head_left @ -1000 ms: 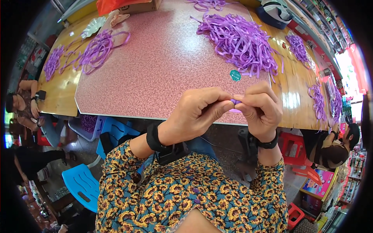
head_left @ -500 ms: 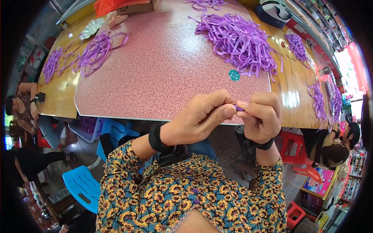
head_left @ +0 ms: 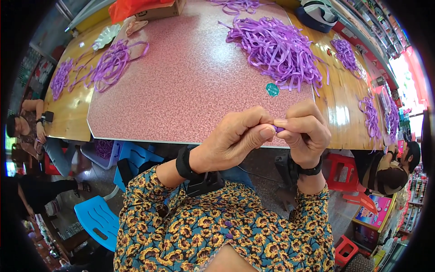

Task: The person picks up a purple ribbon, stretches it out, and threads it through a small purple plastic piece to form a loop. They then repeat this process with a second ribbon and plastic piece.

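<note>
Above the front edge of the pink speckled tabletop (head_left: 181, 104), my two hands meet at the fingertips. My left hand (head_left: 238, 138) pinches one side of a small piece of purple ribbon (head_left: 278, 129), and my right hand (head_left: 306, 133) pinches the other side. Most of the piece is hidden by thumbs and fingers, so its shape cannot be made out. Past my right hand lies a large loose heap of purple ribbons (head_left: 281, 52). A round teal sticker (head_left: 272, 89) is on the tabletop between the heap and my hands.
Smaller purple ribbon bundles (head_left: 111, 65) lie on the yellow wooden table (head_left: 74, 109) at left, others at right. A scalloped white dish (head_left: 107, 36) and a cardboard box (head_left: 163, 10) stand at the back. Blue chair (head_left: 96, 222) and red stool (head_left: 342, 172) flank me; people sit at both sides.
My fingers have shifted slightly around the purple piece, and the right-hand fingers sit a little differently on it. The view has moved a little. Both hands keep their pinch.
</note>
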`<state>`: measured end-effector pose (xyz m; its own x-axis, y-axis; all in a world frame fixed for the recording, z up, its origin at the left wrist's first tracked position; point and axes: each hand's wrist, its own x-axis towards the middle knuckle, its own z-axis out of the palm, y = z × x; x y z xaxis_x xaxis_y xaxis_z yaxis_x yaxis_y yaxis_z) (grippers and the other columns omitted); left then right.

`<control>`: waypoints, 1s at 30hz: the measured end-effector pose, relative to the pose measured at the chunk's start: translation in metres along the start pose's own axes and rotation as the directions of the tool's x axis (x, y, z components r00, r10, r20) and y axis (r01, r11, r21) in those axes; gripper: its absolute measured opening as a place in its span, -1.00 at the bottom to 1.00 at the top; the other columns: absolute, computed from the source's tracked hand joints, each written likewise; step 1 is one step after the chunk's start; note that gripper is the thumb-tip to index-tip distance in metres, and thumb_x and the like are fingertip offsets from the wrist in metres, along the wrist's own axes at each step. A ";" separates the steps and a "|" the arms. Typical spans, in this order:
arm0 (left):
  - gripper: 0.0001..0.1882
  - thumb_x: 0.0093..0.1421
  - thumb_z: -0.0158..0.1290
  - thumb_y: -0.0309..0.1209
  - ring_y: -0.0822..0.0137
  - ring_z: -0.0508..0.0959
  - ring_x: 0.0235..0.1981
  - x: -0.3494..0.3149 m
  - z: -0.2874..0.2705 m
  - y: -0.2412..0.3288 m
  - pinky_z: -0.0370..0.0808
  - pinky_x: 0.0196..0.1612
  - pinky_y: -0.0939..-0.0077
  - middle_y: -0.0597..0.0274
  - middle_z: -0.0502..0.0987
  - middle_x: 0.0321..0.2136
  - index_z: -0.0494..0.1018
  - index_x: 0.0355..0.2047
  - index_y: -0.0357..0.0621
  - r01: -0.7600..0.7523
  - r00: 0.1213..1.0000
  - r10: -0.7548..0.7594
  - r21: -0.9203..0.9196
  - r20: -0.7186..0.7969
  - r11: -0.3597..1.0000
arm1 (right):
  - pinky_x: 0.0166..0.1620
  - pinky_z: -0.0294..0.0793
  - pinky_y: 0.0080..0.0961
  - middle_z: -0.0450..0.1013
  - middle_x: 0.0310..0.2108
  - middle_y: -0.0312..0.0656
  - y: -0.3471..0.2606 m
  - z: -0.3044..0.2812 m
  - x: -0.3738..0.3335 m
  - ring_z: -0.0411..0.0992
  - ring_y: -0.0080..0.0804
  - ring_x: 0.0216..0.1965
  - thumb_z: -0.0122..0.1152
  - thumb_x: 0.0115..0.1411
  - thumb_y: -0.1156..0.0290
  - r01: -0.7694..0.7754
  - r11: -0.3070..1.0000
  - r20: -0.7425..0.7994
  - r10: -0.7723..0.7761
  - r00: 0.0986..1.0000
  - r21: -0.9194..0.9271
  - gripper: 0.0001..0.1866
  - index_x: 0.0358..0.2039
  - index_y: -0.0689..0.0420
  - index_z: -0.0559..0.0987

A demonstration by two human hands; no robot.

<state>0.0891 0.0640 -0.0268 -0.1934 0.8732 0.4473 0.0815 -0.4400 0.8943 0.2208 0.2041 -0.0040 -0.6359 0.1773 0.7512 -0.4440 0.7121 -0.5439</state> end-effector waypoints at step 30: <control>-0.68 0.44 -0.23 -0.26 0.53 0.33 -0.51 0.006 -0.009 -0.001 0.32 -0.44 0.59 0.34 0.34 -0.55 0.41 -0.20 -0.25 0.107 0.994 -0.104 -0.100 0.036 0.989 | -0.31 0.44 -0.59 0.50 -0.30 -0.11 0.008 0.005 -0.003 0.47 -0.44 -0.33 0.29 0.13 0.55 -0.191 0.969 0.031 0.189 0.982 0.154 -0.82 -0.23 0.27 0.59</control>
<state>0.0789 0.0675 -0.0255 -0.1655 0.9213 0.3518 -0.0378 -0.3624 0.9313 0.2162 0.2058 -0.0129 -0.7274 0.2874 0.6232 -0.4058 0.5522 -0.7283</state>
